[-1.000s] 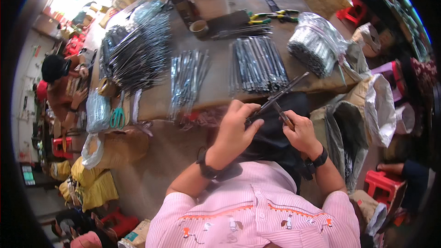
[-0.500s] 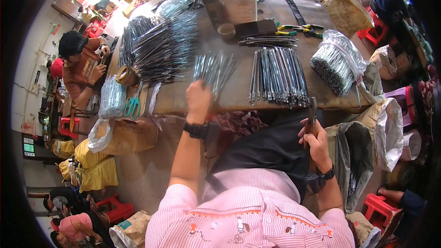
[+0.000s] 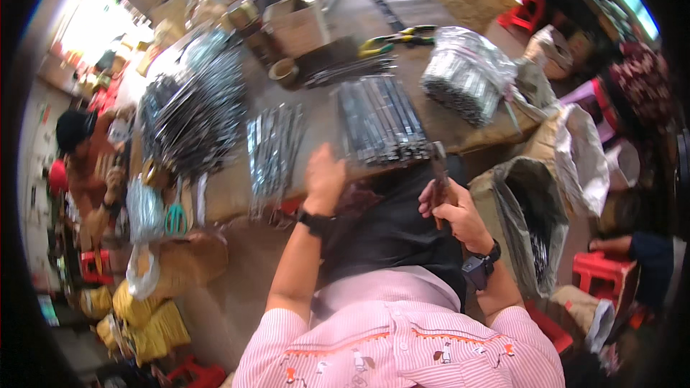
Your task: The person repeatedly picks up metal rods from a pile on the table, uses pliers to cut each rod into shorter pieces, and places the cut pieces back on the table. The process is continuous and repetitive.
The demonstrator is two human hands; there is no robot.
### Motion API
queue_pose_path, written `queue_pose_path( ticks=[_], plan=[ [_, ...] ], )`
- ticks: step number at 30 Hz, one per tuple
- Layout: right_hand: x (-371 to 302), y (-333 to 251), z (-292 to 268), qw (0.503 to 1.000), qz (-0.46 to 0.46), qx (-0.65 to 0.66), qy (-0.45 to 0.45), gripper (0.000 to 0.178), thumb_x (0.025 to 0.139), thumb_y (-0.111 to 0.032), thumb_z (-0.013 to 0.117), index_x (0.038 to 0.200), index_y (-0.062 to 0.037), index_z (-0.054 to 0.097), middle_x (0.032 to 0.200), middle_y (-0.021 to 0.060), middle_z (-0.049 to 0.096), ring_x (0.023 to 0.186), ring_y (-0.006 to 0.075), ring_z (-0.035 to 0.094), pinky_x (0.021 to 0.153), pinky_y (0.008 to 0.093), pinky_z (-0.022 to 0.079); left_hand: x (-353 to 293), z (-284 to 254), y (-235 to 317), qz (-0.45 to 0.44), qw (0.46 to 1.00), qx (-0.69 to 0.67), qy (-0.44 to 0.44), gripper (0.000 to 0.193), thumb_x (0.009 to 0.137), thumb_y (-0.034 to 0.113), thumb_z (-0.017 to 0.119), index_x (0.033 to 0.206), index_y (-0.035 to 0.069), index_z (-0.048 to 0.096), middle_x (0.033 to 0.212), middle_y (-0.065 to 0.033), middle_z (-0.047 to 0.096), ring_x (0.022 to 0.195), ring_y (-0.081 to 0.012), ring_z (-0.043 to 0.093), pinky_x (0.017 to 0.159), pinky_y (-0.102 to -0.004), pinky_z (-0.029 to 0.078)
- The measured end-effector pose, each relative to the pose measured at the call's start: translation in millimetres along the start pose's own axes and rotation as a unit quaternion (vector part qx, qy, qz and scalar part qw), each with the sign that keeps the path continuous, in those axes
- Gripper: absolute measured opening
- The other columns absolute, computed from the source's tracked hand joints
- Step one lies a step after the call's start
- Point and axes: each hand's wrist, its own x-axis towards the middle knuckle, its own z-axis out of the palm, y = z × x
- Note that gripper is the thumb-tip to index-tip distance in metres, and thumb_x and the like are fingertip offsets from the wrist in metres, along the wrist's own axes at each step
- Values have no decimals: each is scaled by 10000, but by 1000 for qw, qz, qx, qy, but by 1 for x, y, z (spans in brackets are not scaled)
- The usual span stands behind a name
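In my right hand [image 3: 460,212] is a hand tool that looks like pliers [image 3: 439,165], with a dark metal head and brown handles; the fingers are closed round it at the table's front edge. My left hand [image 3: 325,178] is over the table's near edge, smeared by motion, so its fingers and anything in them are unclear. It lies between a loose spread of thin metal strips [image 3: 274,147] on its left and a neater row of metal strips [image 3: 381,118] on its right. The row's near ends lie close to the pliers' head.
A large heap of strips [image 3: 205,104] covers the table's left side. A plastic-wrapped bundle [image 3: 467,75] lies on the right. Behind are yellow-handled pliers [image 3: 395,39], a tape roll [image 3: 284,72] and a plastic box [image 3: 296,25]. An open sack [image 3: 496,201] stands right; a co-worker [image 3: 90,165] sits left.
The whole view has shifted and tilted. My left hand has moved right, off the loose spread of strips, toward the neater row. My right hand still holds the pliers.
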Motion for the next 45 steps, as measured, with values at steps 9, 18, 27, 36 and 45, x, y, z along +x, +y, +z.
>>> queue_pose_path(
  ticks=[9, 18, 27, 36, 45],
  plan=[
    [13, 28, -88, 932, -82, 332, 123, 291, 869, -229, 468, 1091, -45, 511, 838, 83, 549, 682, 175, 501, 581, 292, 413, 21, -9, -10, -50, 997, 9, -51, 365, 695, 246, 692, 915, -33, 607, 888, -239, 664, 869, -405, 641, 790, -446, 502],
    [64, -2, -150, 959, -78, 118, 245, 121, 891, -153, 601, 909, -33, 607, 786, 60, 614, 662, 152, 583, 602, 296, 488, 20, -20, -20, -58, 974, -199, -96, 324, 796, 100, 610, 1064, -81, 616, 817, -182, 676, 692, -214, 677, 608, -328, 532],
    [91, -1, -151, 949, -61, 164, 262, 150, 870, -173, 607, 815, -33, 610, 673, 64, 606, 592, 174, 573, 576, 297, 462, 23, -30, -39, -192, 778, -569, -186, 224, 892, 81, 532, 1086, -9, 597, 736, -65, 595, 593, -180, 593, 521, -271, 488],
    [85, -12, -159, 870, -79, 465, 139, 163, 914, -155, 594, 924, 7, 596, 798, 83, 614, 713, 201, 600, 702, 353, 525, 10, -39, -48, -289, 693, -608, -260, 188, 917, 166, 637, 1017, 8, 626, 823, -52, 618, 733, -188, 631, 628, -253, 511],
    [73, -14, -119, 889, -89, 444, 68, 122, 926, -91, 607, 999, 5, 582, 837, 67, 604, 761, 170, 572, 723, 310, 533, -28, -49, -23, -274, 683, -624, -262, 171, 882, 36, 654, 1030, 38, 570, 923, -67, 635, 813, -192, 661, 676, -258, 569]
  ],
)
